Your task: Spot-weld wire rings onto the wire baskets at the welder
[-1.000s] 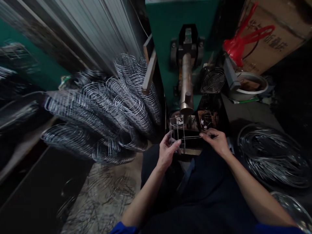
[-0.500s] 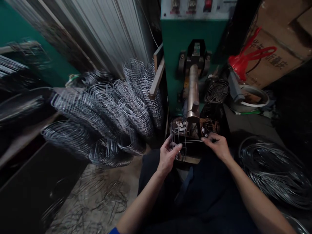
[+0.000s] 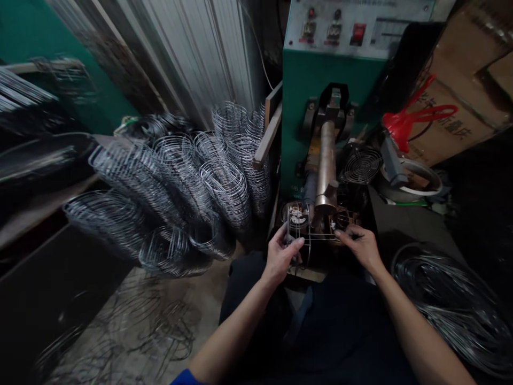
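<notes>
My left hand (image 3: 281, 258) is closed round the near left side of a small wire frame (image 3: 310, 227), its thumb lying along the wires. Thin straight wires run from the frame to the right. At their far end the fingers of my right hand (image 3: 362, 247) pinch together on the wire. Just beyond both hands, the thick metal arm (image 3: 327, 166) of a green machine (image 3: 296, 128) slopes down toward me, ending in a round tip. The wire frame hangs to the left of this tip, and I cannot tell whether they touch.
Several stacks of bent wire rings (image 3: 224, 184) stand on the left. A wooden bar (image 3: 267, 136) juts out beside the machine. To the right are a bowl (image 3: 420, 187), a round fan guard (image 3: 363, 163) and a coil of wire (image 3: 444, 305). Loose wire pieces (image 3: 160, 331) litter the floor.
The view has tilted up, so more of the machine's control panel shows. My right hand has come slightly nearer the left. Both hands keep their hold on the wire frame.
</notes>
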`<state>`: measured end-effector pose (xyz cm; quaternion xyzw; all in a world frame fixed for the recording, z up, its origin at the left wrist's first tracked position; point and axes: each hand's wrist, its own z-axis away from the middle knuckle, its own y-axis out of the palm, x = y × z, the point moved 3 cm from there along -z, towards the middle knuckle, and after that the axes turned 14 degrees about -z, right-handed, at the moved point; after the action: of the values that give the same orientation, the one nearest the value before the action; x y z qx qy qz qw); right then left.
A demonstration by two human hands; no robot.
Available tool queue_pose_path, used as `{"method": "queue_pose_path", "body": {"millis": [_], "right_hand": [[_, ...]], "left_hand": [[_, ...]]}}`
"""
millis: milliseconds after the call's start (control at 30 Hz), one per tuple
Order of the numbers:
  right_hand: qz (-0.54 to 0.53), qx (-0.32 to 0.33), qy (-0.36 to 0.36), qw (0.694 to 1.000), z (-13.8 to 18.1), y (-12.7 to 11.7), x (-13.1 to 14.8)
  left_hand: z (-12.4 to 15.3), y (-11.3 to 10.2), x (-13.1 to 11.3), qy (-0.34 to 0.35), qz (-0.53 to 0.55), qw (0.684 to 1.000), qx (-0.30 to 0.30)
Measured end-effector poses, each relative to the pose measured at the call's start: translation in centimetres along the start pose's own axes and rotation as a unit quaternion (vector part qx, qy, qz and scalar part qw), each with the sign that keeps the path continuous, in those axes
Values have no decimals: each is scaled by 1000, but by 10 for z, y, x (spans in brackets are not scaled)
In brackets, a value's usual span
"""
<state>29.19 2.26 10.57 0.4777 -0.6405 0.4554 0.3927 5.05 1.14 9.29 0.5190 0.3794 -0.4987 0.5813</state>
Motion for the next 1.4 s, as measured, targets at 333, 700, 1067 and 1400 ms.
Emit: {"method": "queue_pose_path", "body": {"millis": [333,700,1067,1400], "right_hand": [[16,3,-4,1000,-7,-2,-4],[12,-7,-6,1000,-14,-6,6],[19,-6,5,1000,-17,-8,2],[12,-4,13,1000,-21,-9,-4]], "left_hand": [[-8,0,3,5,23,1000,3],[-14,8,0,4,27,1000,1],[-18,10,2,11,28,1000,5],[-23,10,-1,-1,23,1000,-1]]}}
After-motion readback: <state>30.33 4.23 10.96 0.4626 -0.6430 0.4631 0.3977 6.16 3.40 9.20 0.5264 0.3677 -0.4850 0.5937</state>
